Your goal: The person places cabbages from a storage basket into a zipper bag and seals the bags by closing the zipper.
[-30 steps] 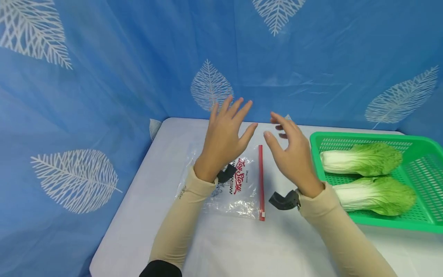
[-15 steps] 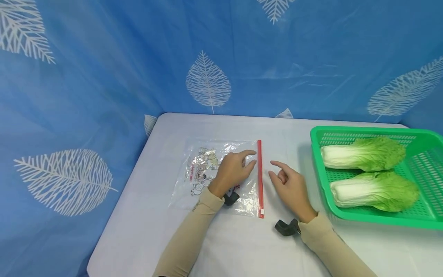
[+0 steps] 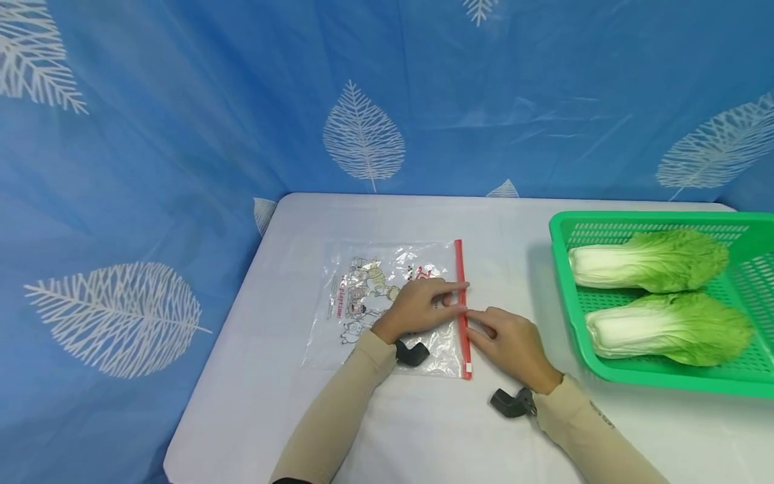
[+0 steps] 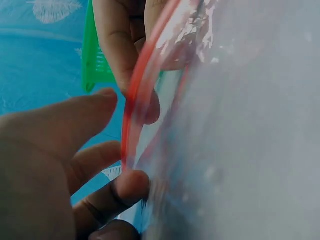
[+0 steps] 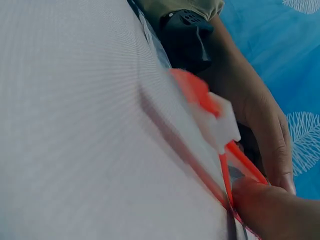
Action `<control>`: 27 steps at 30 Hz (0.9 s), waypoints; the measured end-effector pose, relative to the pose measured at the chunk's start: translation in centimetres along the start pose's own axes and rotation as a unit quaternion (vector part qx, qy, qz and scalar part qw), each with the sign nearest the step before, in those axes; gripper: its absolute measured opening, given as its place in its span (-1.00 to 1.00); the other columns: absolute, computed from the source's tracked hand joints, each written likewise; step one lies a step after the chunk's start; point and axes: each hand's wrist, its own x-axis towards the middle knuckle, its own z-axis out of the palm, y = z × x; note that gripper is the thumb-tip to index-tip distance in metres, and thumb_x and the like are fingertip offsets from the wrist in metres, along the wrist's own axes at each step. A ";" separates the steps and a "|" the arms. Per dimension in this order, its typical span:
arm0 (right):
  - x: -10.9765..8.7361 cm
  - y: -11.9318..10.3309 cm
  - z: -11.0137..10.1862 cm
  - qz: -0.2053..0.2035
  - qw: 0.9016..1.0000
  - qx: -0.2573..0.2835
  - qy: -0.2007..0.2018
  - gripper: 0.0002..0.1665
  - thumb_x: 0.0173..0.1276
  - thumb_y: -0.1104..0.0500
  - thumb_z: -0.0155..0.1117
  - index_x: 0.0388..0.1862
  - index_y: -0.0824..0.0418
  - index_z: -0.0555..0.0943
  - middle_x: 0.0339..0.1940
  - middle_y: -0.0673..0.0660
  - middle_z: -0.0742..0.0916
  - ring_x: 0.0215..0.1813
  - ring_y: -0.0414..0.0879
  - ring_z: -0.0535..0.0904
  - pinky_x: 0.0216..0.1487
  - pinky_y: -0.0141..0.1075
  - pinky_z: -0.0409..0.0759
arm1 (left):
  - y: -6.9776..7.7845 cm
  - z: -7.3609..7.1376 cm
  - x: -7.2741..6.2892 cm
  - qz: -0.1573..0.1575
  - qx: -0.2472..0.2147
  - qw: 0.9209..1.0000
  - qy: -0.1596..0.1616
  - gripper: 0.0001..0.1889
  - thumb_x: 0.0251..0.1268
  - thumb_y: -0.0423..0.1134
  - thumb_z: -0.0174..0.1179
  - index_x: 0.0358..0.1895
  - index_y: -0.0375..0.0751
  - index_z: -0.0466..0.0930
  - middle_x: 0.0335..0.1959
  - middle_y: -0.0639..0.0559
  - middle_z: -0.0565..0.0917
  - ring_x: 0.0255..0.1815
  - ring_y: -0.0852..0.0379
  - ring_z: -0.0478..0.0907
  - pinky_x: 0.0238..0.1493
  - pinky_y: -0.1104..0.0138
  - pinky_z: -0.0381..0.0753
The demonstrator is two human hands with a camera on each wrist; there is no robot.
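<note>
A clear zipper bag (image 3: 338, 316) with printed cartoon figures lies on the white table, its red zip edge (image 3: 462, 269) along the right side. My left hand (image 3: 417, 308) is over the bag with fingertips at the middle of that edge. In the left wrist view, the left thumb (image 4: 100, 107) stands slightly apart from the red strip, while another fingertip (image 4: 132, 186) touches the bag. My right hand (image 3: 509, 341) pinches the edge from the right. Between the two red strips, a small gap shows near the right thumb (image 5: 265, 205). A white slider (image 5: 225, 122) sits at the zip's near end.
To the right stands a green plastic basket (image 3: 565, 296) holding two heads of napa cabbage, one farther back (image 3: 653, 261) and one nearer (image 3: 671, 329). Behind the table (image 3: 260, 376) hangs a blue curtain (image 3: 242, 101) with white leaf prints.
Both hands have come down from above the table to the bag's red edge. My right hand has moved left and now pinches it. The basket and cabbages have stayed put.
</note>
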 end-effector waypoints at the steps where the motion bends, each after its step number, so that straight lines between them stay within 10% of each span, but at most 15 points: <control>1: 0.0 0.0 -0.1 -0.002 1.000 -0.002 -0.004 -0.61 0.10 0.09 0.62 -0.05 0.10 0.83 -0.62 -0.23 0.31 -0.59 -0.33 0.18 -0.59 -0.41 0.17 | 0.1 0.0 0.0 0.003 0.001 1.000 0.000 -0.51 0.39 0.09 0.27 0.31 0.01 0.66 -0.37 0.22 0.55 -0.42 0.31 0.38 -0.33 0.43 0.38; 13: 0.8 -0.5 -0.7 -0.002 1.000 -0.005 -0.004 -0.56 0.12 0.01 0.62 0.01 0.04 0.82 -0.62 -0.23 0.35 -0.57 -0.34 0.21 -0.57 -0.40 0.17 | 0.2 -0.7 0.5 -0.021 0.008 0.999 0.030 -0.82 0.26 -0.01 0.40 -0.23 0.04 0.67 -0.40 0.27 0.58 -0.51 0.32 0.36 -0.33 0.45 0.38; 22: 0.4 -0.9 -0.6 0.015 1.000 0.006 -0.012 -0.55 0.11 0.02 0.64 0.00 0.08 0.81 -0.60 -0.23 0.39 -0.55 -0.34 0.24 -0.55 -0.40 0.23 | -0.5 -0.5 0.0 -0.058 -0.078 0.995 0.011 -0.40 0.26 -0.19 0.40 0.40 -0.08 0.55 -0.26 0.17 0.69 -0.54 0.33 0.42 -0.44 0.47 0.45; 27: 0.0 -0.4 -0.2 0.012 0.999 0.038 0.000 -0.50 0.11 0.07 0.64 0.06 0.10 0.79 -0.48 -0.20 0.52 -0.50 -0.33 0.28 -0.52 -0.44 0.25 | -0.7 -0.7 -0.5 -0.082 -0.224 0.971 -0.012 -0.32 0.31 -0.31 0.37 0.51 -0.08 0.42 -0.26 0.04 0.64 -0.43 0.26 0.50 -0.36 0.43 0.55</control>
